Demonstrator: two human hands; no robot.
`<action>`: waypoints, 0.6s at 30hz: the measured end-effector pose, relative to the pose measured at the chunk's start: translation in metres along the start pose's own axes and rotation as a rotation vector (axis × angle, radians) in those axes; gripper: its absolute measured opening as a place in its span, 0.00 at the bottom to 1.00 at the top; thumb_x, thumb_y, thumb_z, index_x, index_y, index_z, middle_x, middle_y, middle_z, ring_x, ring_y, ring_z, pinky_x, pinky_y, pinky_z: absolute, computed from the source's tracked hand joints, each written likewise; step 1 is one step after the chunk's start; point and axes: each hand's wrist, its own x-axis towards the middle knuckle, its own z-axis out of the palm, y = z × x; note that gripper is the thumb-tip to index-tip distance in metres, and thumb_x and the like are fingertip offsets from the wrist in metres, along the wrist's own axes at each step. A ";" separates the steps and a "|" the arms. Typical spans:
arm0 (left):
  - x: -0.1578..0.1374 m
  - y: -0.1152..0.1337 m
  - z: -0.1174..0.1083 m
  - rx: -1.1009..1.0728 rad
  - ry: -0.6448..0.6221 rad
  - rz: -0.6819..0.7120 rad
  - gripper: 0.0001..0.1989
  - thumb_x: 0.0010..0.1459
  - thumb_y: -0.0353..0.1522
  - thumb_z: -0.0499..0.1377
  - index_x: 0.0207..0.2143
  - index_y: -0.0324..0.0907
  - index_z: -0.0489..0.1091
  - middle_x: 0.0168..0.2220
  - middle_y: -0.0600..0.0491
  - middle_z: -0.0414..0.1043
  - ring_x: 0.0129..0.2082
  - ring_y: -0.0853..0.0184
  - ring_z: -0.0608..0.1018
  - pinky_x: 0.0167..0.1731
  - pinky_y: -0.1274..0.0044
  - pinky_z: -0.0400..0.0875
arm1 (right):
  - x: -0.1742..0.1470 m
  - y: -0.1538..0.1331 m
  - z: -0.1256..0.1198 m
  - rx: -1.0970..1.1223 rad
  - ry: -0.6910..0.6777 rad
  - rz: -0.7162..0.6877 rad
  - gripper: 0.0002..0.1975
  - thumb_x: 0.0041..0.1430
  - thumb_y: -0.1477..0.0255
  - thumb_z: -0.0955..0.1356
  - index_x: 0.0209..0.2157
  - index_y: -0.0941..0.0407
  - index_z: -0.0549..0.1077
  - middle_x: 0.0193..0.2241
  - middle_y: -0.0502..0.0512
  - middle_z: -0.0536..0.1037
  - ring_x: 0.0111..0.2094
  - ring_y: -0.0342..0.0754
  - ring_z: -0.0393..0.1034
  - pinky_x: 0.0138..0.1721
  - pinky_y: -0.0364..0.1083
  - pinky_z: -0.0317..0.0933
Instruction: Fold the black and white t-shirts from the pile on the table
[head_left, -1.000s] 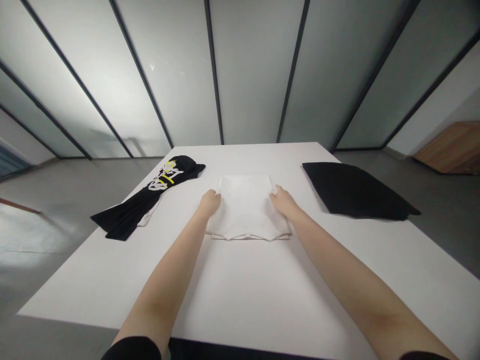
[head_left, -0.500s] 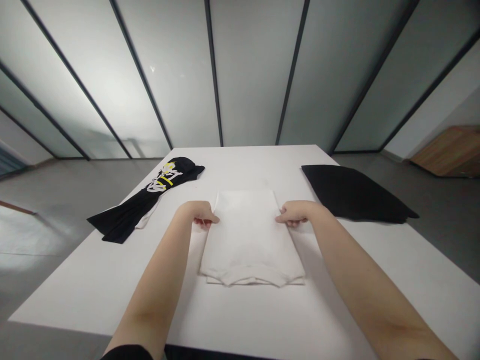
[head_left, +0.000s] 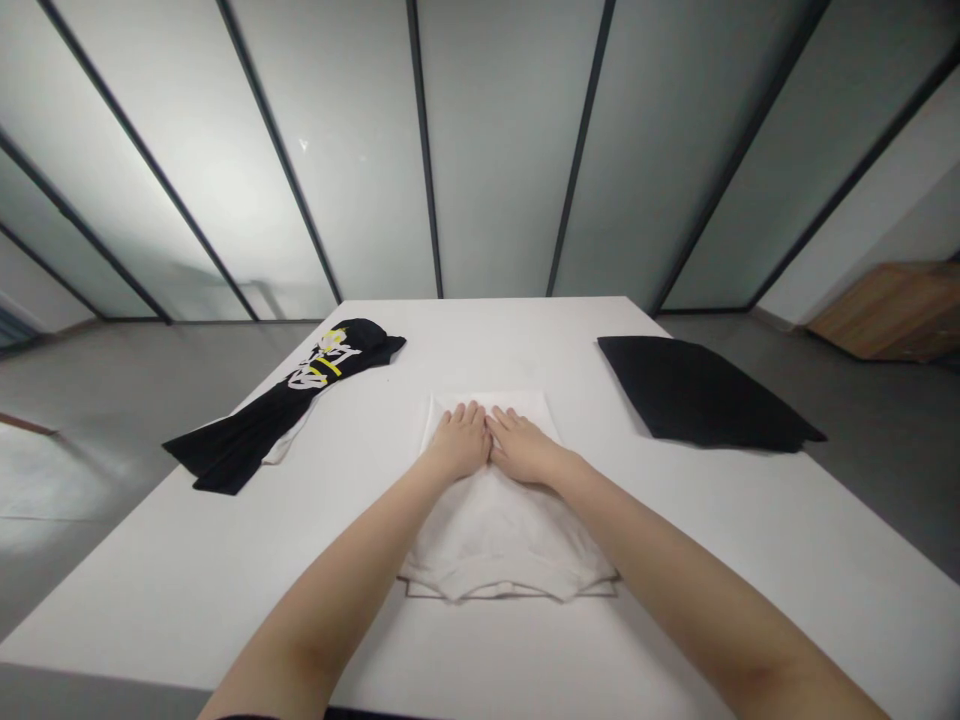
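Observation:
A white T-shirt [head_left: 502, 540], folded into a rough rectangle, lies in front of me with its neckline towards me. My left hand [head_left: 460, 440] rests flat on its far half, fingers stretched out. Beside it, my right hand [head_left: 521, 445] presses flat on the same cloth, and the two hands touch or nearly touch at the middle. Neither hand grips anything. Small wrinkles run through the cloth below my hands, and part of its surface is hidden under them and my forearms.
The shirt lies on a white table [head_left: 480, 340]. At the left is a black garment [head_left: 262, 415] with a white and yellow print, partly over the table edge. A flat black piece [head_left: 705, 395], apparently cloth, lies at the right. Frosted glass panels [head_left: 495, 150] stand behind.
Both hands have let go of the shirt's side edges and moved inward onto its top, with fingers opened flat. The cloth has wrinkled slightly beneath them.

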 end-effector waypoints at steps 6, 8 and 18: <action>-0.019 0.017 -0.013 -0.004 -0.129 0.066 0.23 0.69 0.33 0.53 0.61 0.36 0.74 0.60 0.32 0.75 0.58 0.47 0.79 0.55 0.62 0.75 | -0.013 -0.016 -0.012 -0.025 -0.119 0.026 0.20 0.70 0.74 0.64 0.58 0.58 0.79 0.55 0.72 0.80 0.51 0.63 0.79 0.54 0.55 0.70; -0.019 0.020 -0.006 0.010 -0.045 0.011 0.26 0.70 0.31 0.50 0.67 0.34 0.69 0.66 0.31 0.70 0.65 0.45 0.74 0.60 0.57 0.71 | -0.012 -0.019 -0.001 -0.027 -0.029 0.109 0.26 0.71 0.74 0.62 0.67 0.61 0.72 0.66 0.75 0.72 0.64 0.69 0.70 0.62 0.61 0.64; 0.007 0.001 0.010 -0.080 0.055 -0.079 0.32 0.76 0.39 0.41 0.77 0.39 0.55 0.78 0.41 0.53 0.78 0.44 0.55 0.72 0.51 0.52 | 0.007 0.008 0.020 0.032 0.087 0.211 0.32 0.79 0.61 0.52 0.78 0.55 0.56 0.79 0.63 0.51 0.78 0.67 0.45 0.74 0.66 0.41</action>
